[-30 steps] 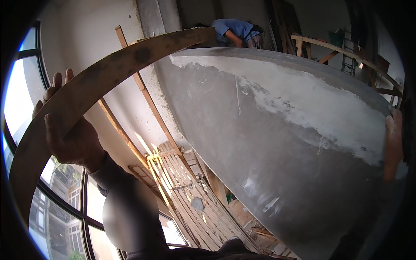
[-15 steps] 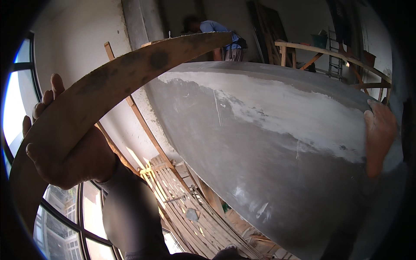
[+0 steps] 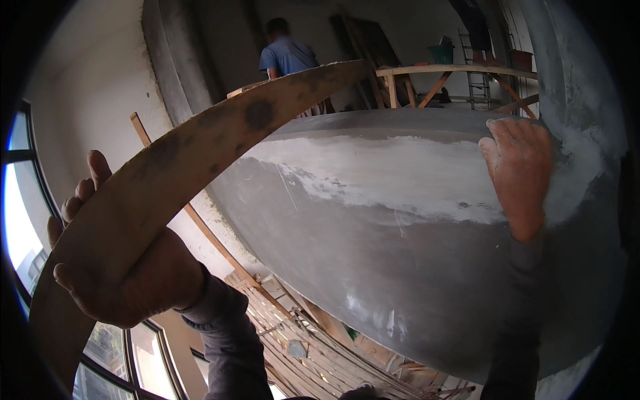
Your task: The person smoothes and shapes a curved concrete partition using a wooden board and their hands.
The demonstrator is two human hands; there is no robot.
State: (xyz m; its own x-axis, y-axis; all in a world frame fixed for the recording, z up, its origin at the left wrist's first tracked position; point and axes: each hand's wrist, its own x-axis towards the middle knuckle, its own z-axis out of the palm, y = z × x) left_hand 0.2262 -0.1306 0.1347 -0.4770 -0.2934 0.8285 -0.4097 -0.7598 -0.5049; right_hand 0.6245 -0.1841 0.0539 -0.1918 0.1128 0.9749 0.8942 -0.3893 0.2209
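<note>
Partly hidden behind curved wooden board (image 3: 200, 140), left hand (image 3: 123, 267) fingers.

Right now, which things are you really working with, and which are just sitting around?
In use:
left hand gripping the long wooden board
right hand flat on the grey plastered surface
white plaster band

Just around:
person in a blue shirt
wooden trestle
ladder
window
wooden slats below

The curved wooden board (image 3: 200, 147) runs out at the frame's lower left, hiding the left hand's (image 3: 127, 267) palm; the far person's (image 3: 288, 53) hands sit behind it.
</note>
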